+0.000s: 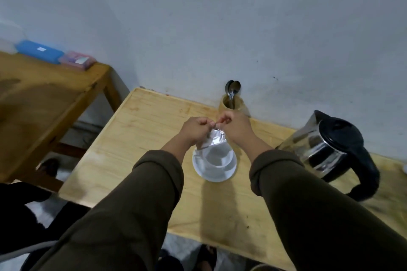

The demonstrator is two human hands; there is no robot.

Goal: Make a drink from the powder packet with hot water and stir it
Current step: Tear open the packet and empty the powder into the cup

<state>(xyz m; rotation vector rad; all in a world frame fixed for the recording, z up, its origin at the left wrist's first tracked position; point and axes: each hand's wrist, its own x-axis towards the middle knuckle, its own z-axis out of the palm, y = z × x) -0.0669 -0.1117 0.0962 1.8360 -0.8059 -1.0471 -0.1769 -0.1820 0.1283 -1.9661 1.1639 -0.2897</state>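
A silvery powder packet (213, 139) hangs above a white cup (218, 156) that stands on a white saucer (214, 175) in the middle of the wooden table. My left hand (197, 130) and my right hand (234, 126) both pinch the packet's top edge, fingers closed, close together. A steel kettle (326, 149) with a black lid and handle stands to the right of the cup. Behind my hands, against the wall, a wooden holder (234, 103) has spoons (232, 89) sticking up out of it.
The light wooden table (141, 138) runs against a grey wall. A second, darker wooden table (44, 99) stands to the left, with a blue box (38, 50) and a pink box (77, 60) on it. Dark sandals lie on the floor below.
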